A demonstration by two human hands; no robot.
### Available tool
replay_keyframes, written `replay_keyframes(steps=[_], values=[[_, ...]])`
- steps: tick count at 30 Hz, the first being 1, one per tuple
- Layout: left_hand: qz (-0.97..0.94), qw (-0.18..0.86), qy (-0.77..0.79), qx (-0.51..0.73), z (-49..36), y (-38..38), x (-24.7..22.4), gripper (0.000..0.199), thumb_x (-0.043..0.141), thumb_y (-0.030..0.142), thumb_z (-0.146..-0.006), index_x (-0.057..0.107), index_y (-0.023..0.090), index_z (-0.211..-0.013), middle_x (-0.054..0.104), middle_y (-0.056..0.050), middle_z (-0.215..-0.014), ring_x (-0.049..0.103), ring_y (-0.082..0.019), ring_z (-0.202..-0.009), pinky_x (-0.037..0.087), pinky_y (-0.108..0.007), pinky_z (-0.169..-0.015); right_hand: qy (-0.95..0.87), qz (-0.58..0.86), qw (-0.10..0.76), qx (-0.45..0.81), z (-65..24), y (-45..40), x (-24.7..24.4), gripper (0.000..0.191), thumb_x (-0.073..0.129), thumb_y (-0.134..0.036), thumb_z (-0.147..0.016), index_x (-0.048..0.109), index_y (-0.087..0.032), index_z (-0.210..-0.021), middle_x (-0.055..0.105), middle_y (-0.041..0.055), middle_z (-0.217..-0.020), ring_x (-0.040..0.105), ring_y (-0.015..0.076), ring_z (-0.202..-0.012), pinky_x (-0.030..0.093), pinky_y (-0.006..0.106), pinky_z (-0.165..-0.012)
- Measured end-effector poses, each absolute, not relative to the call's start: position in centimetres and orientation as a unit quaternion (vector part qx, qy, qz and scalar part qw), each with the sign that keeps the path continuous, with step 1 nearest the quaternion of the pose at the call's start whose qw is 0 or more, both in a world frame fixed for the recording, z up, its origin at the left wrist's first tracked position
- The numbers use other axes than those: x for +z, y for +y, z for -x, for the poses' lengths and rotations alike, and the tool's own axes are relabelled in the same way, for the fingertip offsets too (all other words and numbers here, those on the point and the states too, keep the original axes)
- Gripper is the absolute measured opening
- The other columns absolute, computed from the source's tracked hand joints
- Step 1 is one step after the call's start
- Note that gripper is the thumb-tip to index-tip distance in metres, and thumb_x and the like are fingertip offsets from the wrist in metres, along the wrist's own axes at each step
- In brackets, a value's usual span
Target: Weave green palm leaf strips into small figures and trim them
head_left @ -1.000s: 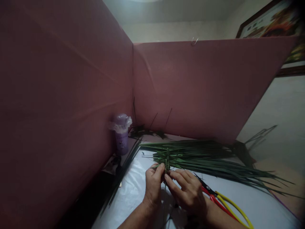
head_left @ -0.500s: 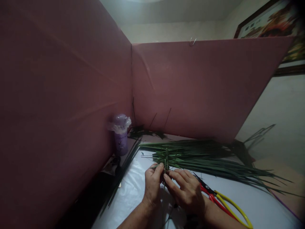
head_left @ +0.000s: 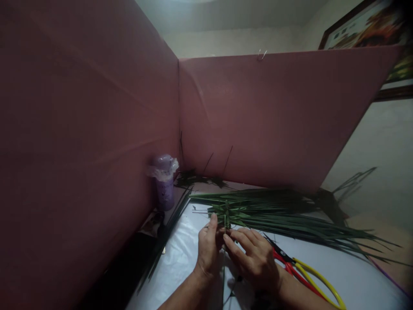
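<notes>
My left hand is closed around the lower part of a small green leaf weaving, its thumb pointing up. From the right, my right hand pinches the same piece near its base, thumb and fingertips close to the left fingers. Pointed leaf ends stick out above both hands. A thin green strip hangs down between my wrists. The exact contact of the fingertips is partly hidden.
Long green leaves lie across the white table. Red and yellow scissors rest beside my right hand. A purple cup stands at the left, near pink partitions. Leaf scraps lie behind.
My left thumb has lifted and moved up and left, away from the strip. The hanging strip shows longer below my hands. The view has shifted slightly.
</notes>
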State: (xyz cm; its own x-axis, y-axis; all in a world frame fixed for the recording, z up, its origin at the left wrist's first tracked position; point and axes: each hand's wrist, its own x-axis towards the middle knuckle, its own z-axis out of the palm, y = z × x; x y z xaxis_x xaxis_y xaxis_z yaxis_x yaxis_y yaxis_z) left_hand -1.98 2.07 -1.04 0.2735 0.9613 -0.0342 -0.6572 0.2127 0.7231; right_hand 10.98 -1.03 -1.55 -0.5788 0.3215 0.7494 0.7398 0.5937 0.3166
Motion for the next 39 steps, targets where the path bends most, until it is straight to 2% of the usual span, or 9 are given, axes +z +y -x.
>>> replay_keyframes(steps=[3, 6, 12, 17, 26, 31, 35, 39], values=[[-0.275, 0.760, 0.247, 0.535, 1.9, 2.0, -0.7, 0.048, 0.054, 0.057, -0.074, 0.054, 0.011, -0.059, 0.046, 0.002, -0.047, 0.038, -0.007, -0.044, 0.026, -0.021, -0.046, -0.826, 0.316, 0.336, -0.323, -10.9, -1.1, -1.4, 0.026, 0.047, -0.012, -0.082, 0.062, -0.012, -0.102, 0.066, 0.0122, -0.092, 0.057, 0.0237, -0.085, 0.044, 0.038, -0.070], [-0.266, 0.768, 0.239, 0.532, 1.8, 1.8, -0.4, 0.046, 0.057, 0.055, -0.071, 0.055, 0.011, -0.060, 0.049, 0.001, -0.050, 0.042, -0.008, -0.046, 0.029, -0.021, -0.049, -0.824, 0.320, 0.341, -0.320, -10.9, -1.0, -1.5, 0.026, 0.048, -0.013, -0.081, 0.062, -0.012, -0.103, 0.066, 0.0124, -0.093, 0.057, 0.0240, -0.085, 0.045, 0.039, -0.071], [-0.277, 0.752, 0.235, 0.550, 1.7, 1.6, -0.2, 0.030, 0.068, 0.037, -0.065, 0.052, 0.013, -0.061, 0.049, 0.003, -0.053, 0.044, -0.008, -0.049, 0.032, -0.020, -0.050, -0.819, 0.335, 0.340, -0.318, -10.8, -0.9, -1.7, 0.027, 0.047, -0.012, -0.081, 0.061, -0.014, -0.105, 0.066, 0.0112, -0.092, 0.059, 0.0226, -0.084, 0.045, 0.038, -0.071], [-0.282, 0.727, 0.270, 0.566, 1.6, 1.7, -0.2, 0.029, 0.071, 0.031, -0.060, 0.049, 0.013, -0.055, 0.045, 0.004, -0.050, 0.041, -0.007, -0.047, 0.031, -0.020, -0.048, -0.817, 0.337, 0.341, -0.321, -10.7, -1.1, -1.5, 0.027, 0.047, -0.012, -0.081, 0.062, -0.015, -0.104, 0.067, 0.0106, -0.091, 0.060, 0.0218, -0.082, 0.046, 0.037, -0.070], [-0.328, 0.699, 0.301, 0.559, 1.8, 2.6, -2.0, 0.033, 0.067, 0.038, -0.067, 0.048, 0.013, -0.056, 0.045, 0.003, -0.050, 0.039, -0.007, -0.047, 0.030, -0.020, -0.047, -0.820, 0.341, 0.342, -0.309, -11.0, -0.8, -2.3, 0.030, 0.050, -0.011, -0.079, 0.061, -0.014, -0.107, 0.067, 0.0108, -0.093, 0.059, 0.0236, -0.085, 0.045, 0.039, -0.070], [-0.340, 0.694, 0.313, 0.552, 1.6, 2.8, -2.8, 0.037, 0.067, 0.044, -0.066, 0.053, 0.011, -0.054, 0.051, 0.000, -0.049, 0.043, -0.008, -0.045, 0.032, -0.021, -0.046, -0.815, 0.339, 0.361, -0.299, -10.8, -0.8, -0.6, 0.025, 0.049, -0.014, -0.082, 0.060, -0.015, -0.104, 0.066, 0.0084, -0.084, 0.058, 0.0203, -0.079, 0.045, 0.035, -0.069], [-0.325, 0.704, 0.328, 0.540, 1.2, 2.7, -2.8, 0.041, 0.067, 0.049, -0.063, 0.058, 0.009, -0.058, 0.057, -0.005, -0.050, 0.047, -0.010, -0.042, 0.033, -0.021, -0.043, -0.794, 0.369, 0.432, -0.218, -10.8, -0.6, 1.3, 0.012, 0.050, -0.013, -0.081, 0.059, -0.017, -0.089, 0.062, 0.0054, -0.074, 0.056, 0.0176, -0.069, 0.044, 0.031, -0.063], [-0.332, 0.693, 0.348, 0.537, 1.2, 2.3, -2.1, 0.049, 0.065, 0.056, -0.060, 0.057, 0.008, -0.057, 0.062, -0.012, -0.056, 0.049, -0.010, -0.042, 0.034, -0.022, -0.042, -0.766, 0.411, 0.480, -0.116, -11.0, 0.0, 2.9, 0.006, 0.051, -0.018, -0.083, 0.057, -0.019, -0.082, 0.059, 0.0037, -0.071, 0.056, 0.0164, -0.064, 0.044, 0.028, -0.059]])
